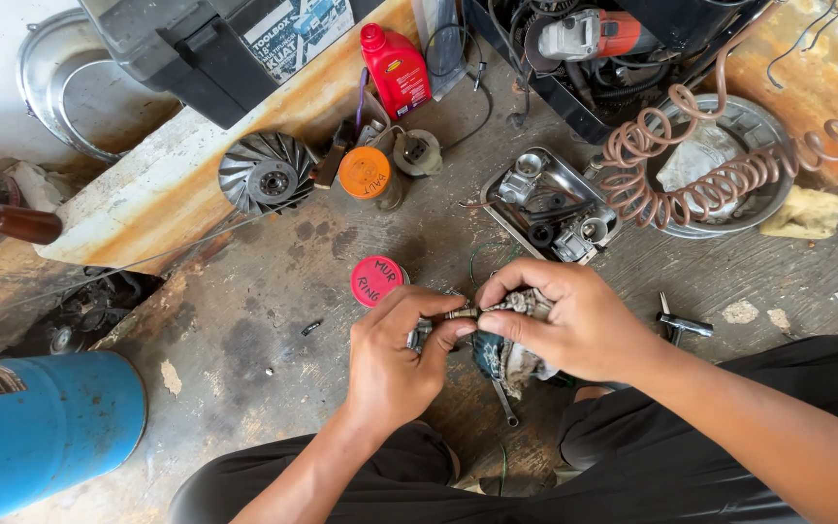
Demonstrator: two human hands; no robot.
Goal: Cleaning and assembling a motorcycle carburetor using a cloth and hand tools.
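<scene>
Grey metal engine part (519,309), grimy, sits at frame centre above the concrete floor (244,330). Right hand (574,320) is closed around its body. Left hand (395,354) pinches a small fitting (460,313) at the part's 9 o'clock side. Pink-lidded can (377,280) stands at 10 o'clock; metal tray (545,199) at 12 o'clock.

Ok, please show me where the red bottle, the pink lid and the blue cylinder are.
red bottle (398,73), head view, on its front label.
pink lid (376,280), head view, on its flat top.
blue cylinder (41,427), head view, on its curved side.
</scene>
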